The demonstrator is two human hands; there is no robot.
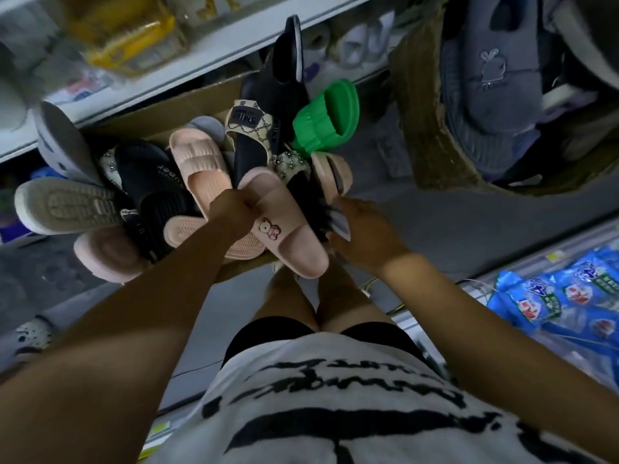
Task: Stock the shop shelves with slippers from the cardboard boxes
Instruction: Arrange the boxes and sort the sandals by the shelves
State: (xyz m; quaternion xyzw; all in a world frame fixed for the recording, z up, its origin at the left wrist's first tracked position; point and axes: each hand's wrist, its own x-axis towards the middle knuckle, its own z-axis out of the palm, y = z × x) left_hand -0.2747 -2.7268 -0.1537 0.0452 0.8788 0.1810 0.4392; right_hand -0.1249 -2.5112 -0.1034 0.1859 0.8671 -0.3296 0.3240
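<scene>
A person leans over an overfilled cardboard box [187, 105] of loose slippers in a shop aisle, the pink bear slipper [284, 229] lifted at the near edge of the box. The risk, judging from the heap, is a spill: slippers are stacked above the rim, and the green slipper [326, 117] perched at the far right of the box looks likely to slide off if the pile beneath is disturbed. Mismatching is a second hazard, since at least 2 other pale pink slippers lie in the box and the pair could be confused. The left hand [232, 209] is closed on the toe end of the pink bear slipper, just above the middle of the box. The right hand [363, 229], at the right edge of the box, has its fingers curled around a thin grey piece [341, 224] beside a dark fuzzy slipper [316, 209]; how firmly it grips cannot be told. Shelves [201, 68] run beyond the box.
</scene>
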